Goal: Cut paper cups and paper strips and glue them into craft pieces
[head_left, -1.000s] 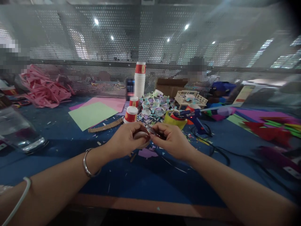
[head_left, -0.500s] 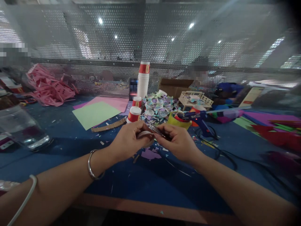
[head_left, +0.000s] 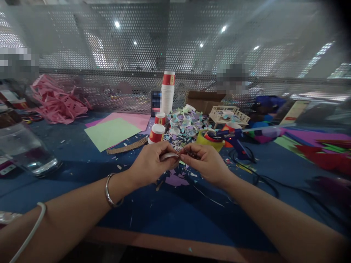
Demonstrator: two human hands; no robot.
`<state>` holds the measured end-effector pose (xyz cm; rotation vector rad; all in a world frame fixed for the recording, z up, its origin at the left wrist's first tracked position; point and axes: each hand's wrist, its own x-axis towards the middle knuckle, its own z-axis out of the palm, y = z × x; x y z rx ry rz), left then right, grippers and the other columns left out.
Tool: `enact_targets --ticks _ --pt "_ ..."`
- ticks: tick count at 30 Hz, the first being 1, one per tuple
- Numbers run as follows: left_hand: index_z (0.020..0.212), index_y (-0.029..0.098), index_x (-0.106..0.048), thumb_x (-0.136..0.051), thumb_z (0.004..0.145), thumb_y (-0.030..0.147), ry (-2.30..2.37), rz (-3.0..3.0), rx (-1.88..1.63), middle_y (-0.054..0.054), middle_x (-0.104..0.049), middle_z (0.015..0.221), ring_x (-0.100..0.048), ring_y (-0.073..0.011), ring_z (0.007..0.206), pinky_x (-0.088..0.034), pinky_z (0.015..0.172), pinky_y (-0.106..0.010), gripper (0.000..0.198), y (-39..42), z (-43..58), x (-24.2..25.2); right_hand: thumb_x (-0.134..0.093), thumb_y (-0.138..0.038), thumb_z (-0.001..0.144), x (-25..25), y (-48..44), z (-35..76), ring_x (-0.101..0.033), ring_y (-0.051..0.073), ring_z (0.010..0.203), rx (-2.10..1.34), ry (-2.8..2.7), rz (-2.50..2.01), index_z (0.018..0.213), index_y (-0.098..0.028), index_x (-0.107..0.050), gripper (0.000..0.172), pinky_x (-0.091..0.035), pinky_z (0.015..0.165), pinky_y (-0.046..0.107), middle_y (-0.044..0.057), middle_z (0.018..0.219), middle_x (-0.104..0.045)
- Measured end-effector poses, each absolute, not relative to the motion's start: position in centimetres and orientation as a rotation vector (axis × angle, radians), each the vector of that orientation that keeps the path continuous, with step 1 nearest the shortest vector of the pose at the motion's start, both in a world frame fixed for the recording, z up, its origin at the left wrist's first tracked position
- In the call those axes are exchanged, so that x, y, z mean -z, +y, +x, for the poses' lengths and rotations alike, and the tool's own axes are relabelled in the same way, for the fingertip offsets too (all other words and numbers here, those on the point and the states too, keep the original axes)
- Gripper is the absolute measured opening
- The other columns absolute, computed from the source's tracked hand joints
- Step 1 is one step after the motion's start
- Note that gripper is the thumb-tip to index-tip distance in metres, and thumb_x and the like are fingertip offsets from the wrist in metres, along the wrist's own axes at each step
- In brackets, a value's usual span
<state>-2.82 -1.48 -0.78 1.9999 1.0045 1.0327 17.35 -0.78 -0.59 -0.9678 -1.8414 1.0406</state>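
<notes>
My left hand (head_left: 150,162) is closed, thumb and fingers pinching a small pale curved piece (head_left: 168,156) that looks like paper. Its fingertips meet those of my right hand (head_left: 207,162), which is closed in a pinch too. Something thin and dark shows between the right fingers, too small to make out. Just beyond my left hand stands an upside-down red and white paper cup (head_left: 157,133). Purple paper scraps (head_left: 176,179) lie on the table beneath the hands.
Behind stand a tall stack of paper cups (head_left: 168,95) and a pile of cut paper rings (head_left: 185,120). A blue glue gun (head_left: 237,140) rests by a yellow tape roll (head_left: 201,138), its cable trailing right. Coloured sheets (head_left: 115,131) and a glass jar (head_left: 33,153) are at left.
The pale piece in my left fingers has turned and now shows a narrower, whiter edge. My right fingers have shifted slightly; both hands stay together in the same place.
</notes>
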Motion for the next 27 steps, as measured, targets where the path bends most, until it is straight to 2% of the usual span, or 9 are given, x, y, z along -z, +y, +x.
enact_targets --ticks 3,8,10,15,19,21,25,27 --pt "0.091 0.017 -0.067 -0.067 0.086 0.029 0.974 1.959 -1.044 -0.001 -0.069 0.079 -0.063 -0.0126 0.072 -0.049 0.063 -0.024 0.013 -1.51 -2.75 0.92 -0.067 -0.036 0.084 0.42 -0.97 17.4 -0.044 0.01 0.06 -1.048 -1.823 -0.979 0.083 -0.018 -0.065 0.018 -0.034 0.052 0.024 -0.001 0.071 -0.058" --pt "0.091 0.018 -0.068 -0.068 0.086 0.034 0.958 1.98 -1.086 -0.003 -0.07 0.082 -0.065 -0.0142 0.075 -0.05 0.067 -0.026 0.017 -1.8 -2.64 0.76 -0.07 -0.043 0.084 0.15 -1.27 17.49 -0.029 0.006 0.05 -1.142 -1.771 -0.992 0.084 -0.018 -0.063 0.026 -0.02 0.044 0.024 -0.005 0.062 -0.046" --pt "0.092 0.018 -0.067 -0.068 0.086 0.035 0.981 1.953 -1.102 -0.002 -0.07 0.081 -0.064 -0.0141 0.074 -0.049 0.066 -0.026 0.018 -1.81 -2.64 0.67 -0.07 -0.045 0.084 0.05 -1.3 17.53 -0.028 0.006 0.049 -1.135 -1.769 -1.001 0.084 -0.018 -0.063 0.028 -0.02 0.044 0.024 -0.006 0.06 -0.044" --pt "0.091 0.018 -0.064 -0.069 0.085 0.034 0.967 1.708 -1.14 -0.003 -0.07 0.082 -0.064 -0.014 0.074 -0.049 0.066 -0.027 0.018 -1.27 -2.72 0.56 -0.071 -0.051 0.085 0.05 -1.1 17.68 -0.038 0.008 0.053 -1.045 -1.776 -1.017 0.095 -0.017 -0.066 0.036 -0.028 0.048 0.025 -0.003 0.071 -0.056" --pt "0.096 0.017 -0.062 -0.072 0.083 0.033 0.929 1.473 -1.196 -0.005 -0.073 0.089 -0.067 -0.0143 0.08 -0.052 0.074 -0.029 0.022 -0.98 -2.68 0.41 -0.061 -0.056 0.091 0.25 -0.9 17.86 -0.039 0.009 0.052 -0.959 -1.801 -1.043 0.105 -0.017 -0.063 0.041 -0.029 0.049 0.026 -0.005 0.061 -0.05" --pt "0.1 0.018 -0.059 -0.073 0.082 0.031 0.934 1.427 -1.211 -0.004 -0.074 0.089 -0.067 -0.0142 0.08 -0.052 0.076 -0.029 0.026 -1.01 -2.6 0.31 -0.059 -0.056 0.093 0.3 -0.93 17.93 -0.039 0.01 0.052 -0.917 -1.825 -1.056 0.107 -0.018 -0.061 0.041 -0.028 0.049 0.026 -0.006 0.057 -0.048" --pt "0.098 0.02 -0.054 -0.074 0.079 0.032 0.969 1.411 -1.226 -0.002 -0.072 0.084 -0.067 -0.0143 0.075 -0.053 0.072 -0.029 0.03 -1.16 -2.4 0.16 -0.062 -0.053 0.092 0.22 -1.27 17.98 -0.046 0.011 0.059 -0.885 -1.876 -1.057 0.107 -0.019 -0.06 0.037 -0.035 0.054 0.027 -0.002 0.069 -0.058" --pt "0.096 0.02 -0.055 -0.074 0.079 0.032 0.979 1.412 -1.23 -0.002 -0.071 0.085 -0.067 -0.0146 0.077 -0.053 0.073 -0.03 0.028 -1.23 -2.35 0.1 -0.062 -0.053 0.092 0.14 -1.46 17.98 -0.047 0.012 0.06 -0.847 -1.907 -1.073 0.106 -0.019 -0.059 0.036 -0.036 0.056 0.028 -0.001 0.071 -0.058"
